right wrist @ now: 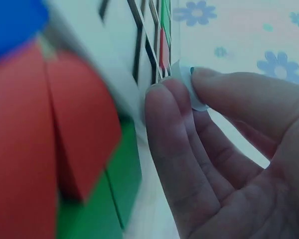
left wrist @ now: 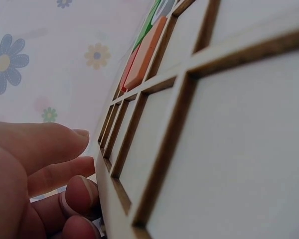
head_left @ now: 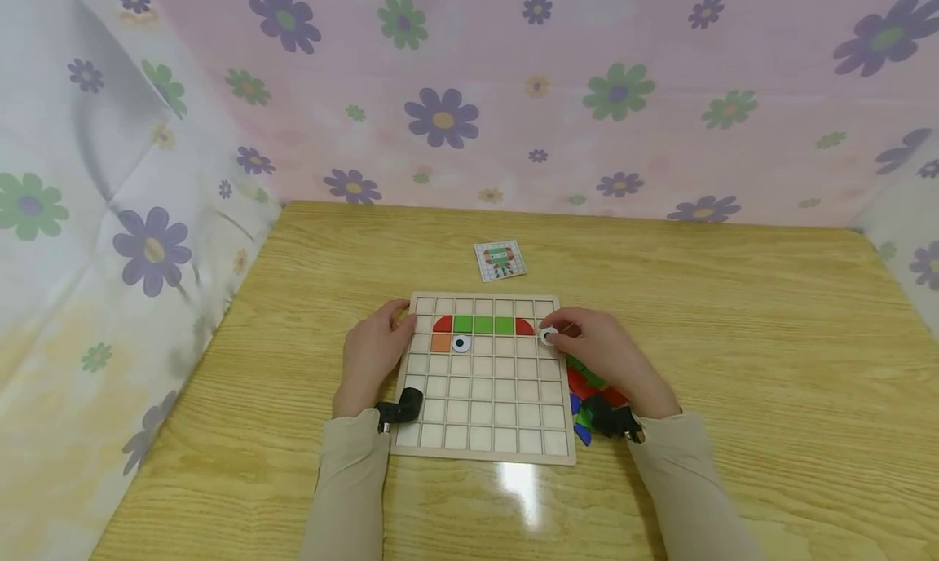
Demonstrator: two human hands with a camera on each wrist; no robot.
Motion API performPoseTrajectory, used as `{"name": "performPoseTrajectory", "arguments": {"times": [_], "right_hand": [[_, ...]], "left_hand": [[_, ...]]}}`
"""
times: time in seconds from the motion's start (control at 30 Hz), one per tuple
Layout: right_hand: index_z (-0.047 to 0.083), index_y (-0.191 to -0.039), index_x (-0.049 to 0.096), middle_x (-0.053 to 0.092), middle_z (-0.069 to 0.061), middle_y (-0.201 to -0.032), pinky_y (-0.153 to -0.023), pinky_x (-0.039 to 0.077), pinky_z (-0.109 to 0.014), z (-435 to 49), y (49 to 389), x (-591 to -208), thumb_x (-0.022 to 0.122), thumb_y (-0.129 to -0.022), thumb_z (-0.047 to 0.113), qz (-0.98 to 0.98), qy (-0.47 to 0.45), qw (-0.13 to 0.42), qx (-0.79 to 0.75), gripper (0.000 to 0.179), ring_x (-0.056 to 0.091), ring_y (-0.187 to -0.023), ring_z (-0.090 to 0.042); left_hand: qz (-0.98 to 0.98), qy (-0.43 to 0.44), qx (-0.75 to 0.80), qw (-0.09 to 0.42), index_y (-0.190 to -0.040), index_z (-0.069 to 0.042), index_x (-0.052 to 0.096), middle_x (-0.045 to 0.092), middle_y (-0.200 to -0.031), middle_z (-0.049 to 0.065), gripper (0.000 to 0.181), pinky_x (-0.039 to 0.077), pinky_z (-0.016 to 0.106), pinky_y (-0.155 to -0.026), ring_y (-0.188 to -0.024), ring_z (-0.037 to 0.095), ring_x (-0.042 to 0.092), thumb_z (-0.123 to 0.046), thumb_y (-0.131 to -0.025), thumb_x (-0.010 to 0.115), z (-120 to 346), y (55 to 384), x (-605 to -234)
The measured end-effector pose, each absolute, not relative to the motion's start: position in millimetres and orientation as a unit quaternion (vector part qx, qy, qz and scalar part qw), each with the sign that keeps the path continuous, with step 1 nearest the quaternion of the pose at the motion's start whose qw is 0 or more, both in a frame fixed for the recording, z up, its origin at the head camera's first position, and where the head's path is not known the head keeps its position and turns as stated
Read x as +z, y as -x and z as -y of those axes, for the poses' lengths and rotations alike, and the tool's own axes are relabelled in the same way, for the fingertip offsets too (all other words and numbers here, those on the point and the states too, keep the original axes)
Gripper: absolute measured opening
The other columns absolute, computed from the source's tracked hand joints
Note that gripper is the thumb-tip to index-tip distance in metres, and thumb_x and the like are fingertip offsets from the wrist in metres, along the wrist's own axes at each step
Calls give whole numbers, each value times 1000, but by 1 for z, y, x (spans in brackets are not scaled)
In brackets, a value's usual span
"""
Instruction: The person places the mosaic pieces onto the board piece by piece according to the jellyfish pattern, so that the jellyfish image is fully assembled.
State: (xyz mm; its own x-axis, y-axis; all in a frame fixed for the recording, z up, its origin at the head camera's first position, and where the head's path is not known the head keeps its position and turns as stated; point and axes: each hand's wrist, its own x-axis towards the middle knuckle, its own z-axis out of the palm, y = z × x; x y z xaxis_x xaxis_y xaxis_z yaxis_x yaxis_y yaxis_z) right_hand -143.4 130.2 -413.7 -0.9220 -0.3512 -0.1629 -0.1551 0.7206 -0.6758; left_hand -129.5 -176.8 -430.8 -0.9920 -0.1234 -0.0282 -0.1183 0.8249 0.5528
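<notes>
A wooden grid board (head_left: 484, 459) lies on the table, with red quarter-round corners, several green squares, an orange square (head_left: 441, 343) and a round eye piece (head_left: 461, 343) in its upper rows. My left hand (head_left: 372, 349) rests at the board's left edge, its fingertips against the side and its thumb near the rim in the left wrist view. Over the right rim, my right hand (head_left: 605, 345) pinches a second white eye piece (head_left: 548, 337) between thumb and fingers. In the right wrist view this disc (right wrist: 187, 84) is seen edge-on.
Loose red, green and blue pieces (head_left: 582, 382) are heaped against the board's right side, partly under my right hand and wrist camera. Behind the board lies a small pattern card (head_left: 500, 260). Flowered cloth (head_left: 506, 96) stands along the table's back and sides.
</notes>
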Motion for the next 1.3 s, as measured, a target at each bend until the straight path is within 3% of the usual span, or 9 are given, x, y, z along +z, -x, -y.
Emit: {"name": "performPoseTrajectory", "arguments": {"times": [0.3, 0.9, 1.13, 1.3], "right_hand": [[19, -105, 63, 60, 1, -98, -77, 44, -36, -112, 142, -415, 61, -84, 22, -911, 150, 142, -357, 21, 55, -84, -15], [19, -100, 64, 60, 8, -79, -71, 43, -31, -81, 137, -422, 60, -85, 19, -901, 152, 125, -386, 15, 55, -70, -9], [18, -95, 67, 59, 8, -86, -70, 42, -31, -78, 134, -423, 64, -82, 18, -921, 170, 77, -343, 13, 52, -76, -10], [19, -94, 67, 55, 7, -83, -67, 41, -29, -77, 133, -423, 65, -81, 20, -926, 164, 83, -329, 13, 50, -73, -9]], "left_hand": [[956, -61, -286, 13, -118, -19, 57, 49, -63, -3, 37, 30, 30, -49, -51, 16, 42, -37, -88, 50, 176, 132, -433], [955, -63, -288, 10, -119, -19, 57, 49, -64, -2, 37, 30, 31, -49, -51, 16, 42, -39, -89, 48, 177, 132, -431], [955, -66, -288, 6, -120, -19, 57, 50, -65, -2, 38, 31, 31, -50, -52, 16, 43, -39, -89, 47, 176, 131, -430], [956, -67, -287, 4, -120, -19, 57, 50, -65, -2, 38, 31, 31, -51, -52, 16, 43, -39, -89, 48, 177, 130, -431]]}}
